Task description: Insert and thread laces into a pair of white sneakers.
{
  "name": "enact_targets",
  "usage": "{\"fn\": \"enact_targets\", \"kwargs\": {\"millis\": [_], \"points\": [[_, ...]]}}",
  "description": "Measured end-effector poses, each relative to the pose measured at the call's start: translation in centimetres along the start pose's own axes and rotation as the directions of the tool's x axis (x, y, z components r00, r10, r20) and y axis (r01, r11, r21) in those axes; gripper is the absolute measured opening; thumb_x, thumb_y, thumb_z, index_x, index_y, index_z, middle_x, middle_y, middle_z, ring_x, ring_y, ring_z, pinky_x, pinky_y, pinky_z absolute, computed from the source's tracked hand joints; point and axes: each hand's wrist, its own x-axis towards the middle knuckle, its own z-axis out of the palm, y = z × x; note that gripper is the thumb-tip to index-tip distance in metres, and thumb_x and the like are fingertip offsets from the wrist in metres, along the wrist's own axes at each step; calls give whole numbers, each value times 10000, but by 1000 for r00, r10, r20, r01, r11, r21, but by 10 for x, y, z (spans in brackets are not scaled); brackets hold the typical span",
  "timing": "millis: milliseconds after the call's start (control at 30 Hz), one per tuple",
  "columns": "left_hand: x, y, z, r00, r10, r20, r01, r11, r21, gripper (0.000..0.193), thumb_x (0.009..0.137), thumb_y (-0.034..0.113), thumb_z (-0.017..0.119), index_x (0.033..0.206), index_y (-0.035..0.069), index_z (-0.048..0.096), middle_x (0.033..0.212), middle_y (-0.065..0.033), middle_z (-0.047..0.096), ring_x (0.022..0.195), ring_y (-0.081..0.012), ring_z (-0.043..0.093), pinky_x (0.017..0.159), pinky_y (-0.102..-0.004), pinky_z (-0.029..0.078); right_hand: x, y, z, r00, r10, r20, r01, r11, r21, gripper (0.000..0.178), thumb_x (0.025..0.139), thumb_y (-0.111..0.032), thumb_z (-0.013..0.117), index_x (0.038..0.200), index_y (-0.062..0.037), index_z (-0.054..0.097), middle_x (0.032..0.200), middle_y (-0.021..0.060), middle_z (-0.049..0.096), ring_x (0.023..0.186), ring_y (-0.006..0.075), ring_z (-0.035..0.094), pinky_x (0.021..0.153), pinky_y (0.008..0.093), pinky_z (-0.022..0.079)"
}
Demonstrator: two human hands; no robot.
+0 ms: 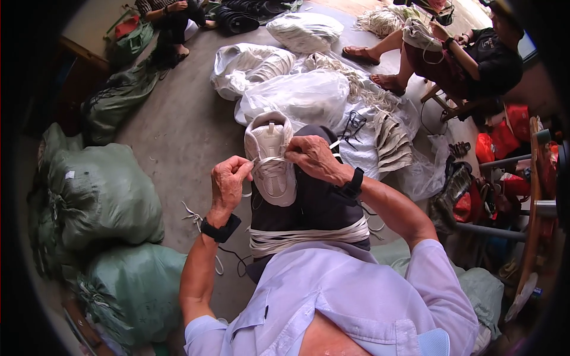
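A beige-white sneaker lies on my dark-trousered knees, its toe toward me and its ankle opening away. A pale shoelace runs across its upper part. My left hand pinches one side of the lace just left of the shoe. On the other side, my right hand has its fingers closed on the lace close against the shoe's edge, and a loose white end shows beyond the knuckles. Across my lap lies a bundle of white laces.
Stuffed green sacks stand at my left. Ahead lie clear plastic bags and piled shoe uppers. A co-worker sits at the far right holding a shoe piece; another person sits far left. A wooden rack stands right.
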Motion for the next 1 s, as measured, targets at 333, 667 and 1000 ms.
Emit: {"fn": "enact_targets", "kwargs": {"millis": [333,667,1000], "points": [[14,2,2,996,-15,87,23,996,-86,172,879,143,644,790,4,695,605,-12,622,569,-73,540,552,-252,398,4,0,-8,999,-19,-27,19,1000,-12,212,806,-205,622,862,-25,718,768,204,683,751,376,679,697,454,513],[25,38,-4,906,403,126,-409,765,498,284,744,27,741,1017,59,667,998,-107,694,921,-289,659,780,-381,515,3,-27,-20,782,-622,-38,472,631,-615,180,755,-114,657,894,-29,581,970,129,556,993,288,553,883,426,421],[60,47,-24,605,427,672,-774,514,370,135,738,153,752,810,74,670,920,-56,582,995,-269,532,892,-418,426,34,-8,-32,772,-577,266,632,741,-227,163,766,-214,681,793,-65,622,957,93,585,1073,271,533,858,483,406]]}}
